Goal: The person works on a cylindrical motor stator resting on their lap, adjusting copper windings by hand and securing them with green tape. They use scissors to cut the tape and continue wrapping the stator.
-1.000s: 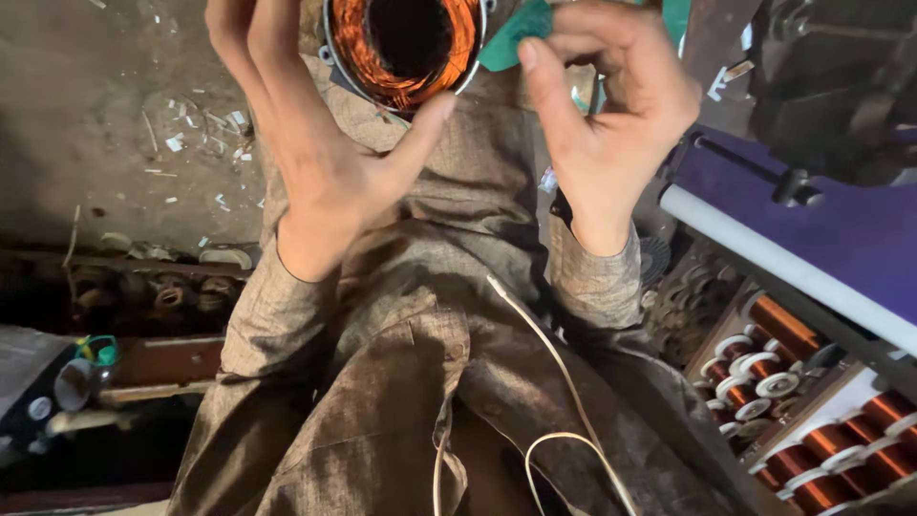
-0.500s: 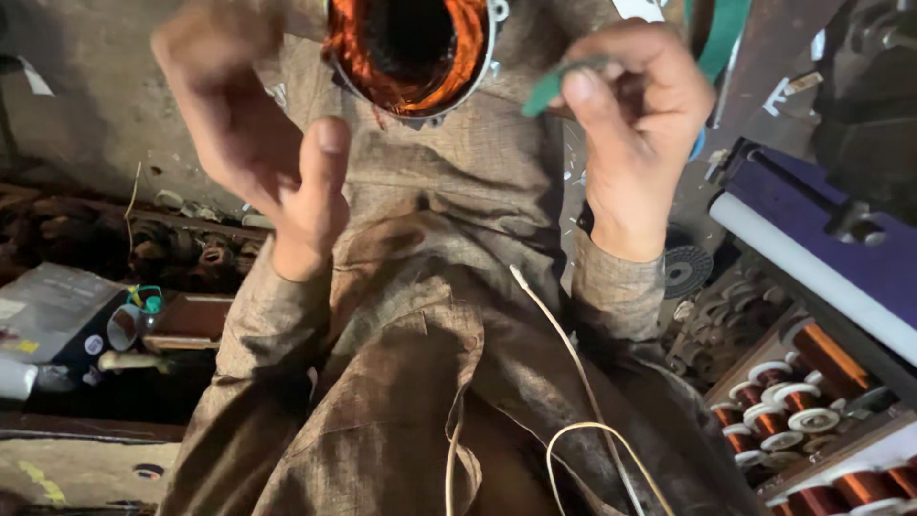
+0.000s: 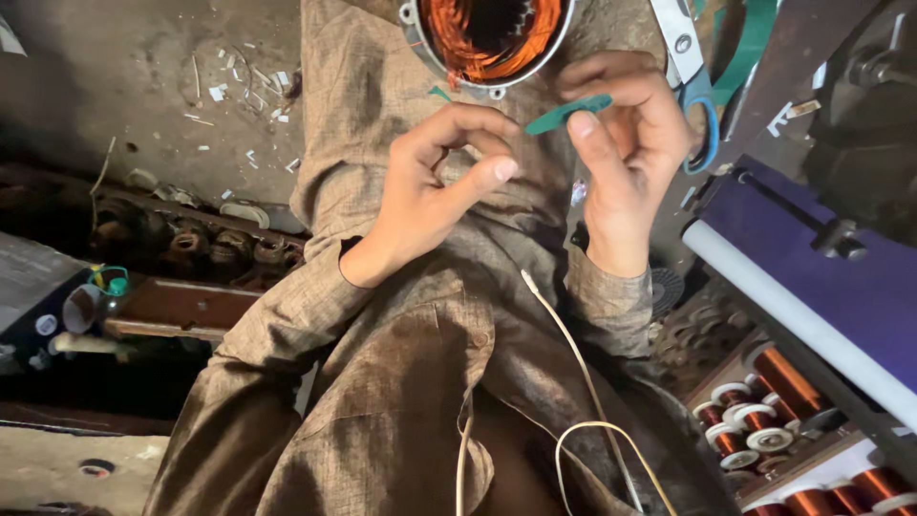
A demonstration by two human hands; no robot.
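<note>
Right hand pinches green strip; left hand curled (empty).

Soft, even daylight falls on my hands and lap from above, without harsh glare. My fingers look sharp enough, with slight softness at their tips. The lower left corner sinks into deep shadow. Copper wire spools at right catch dull highlights. The edges curve slightly.

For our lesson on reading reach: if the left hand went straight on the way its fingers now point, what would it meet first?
Probably the green strip pinched in the right hand; the left hand points its fingers toward it. Depth is unclear, so it might pass under the strip.
</note>
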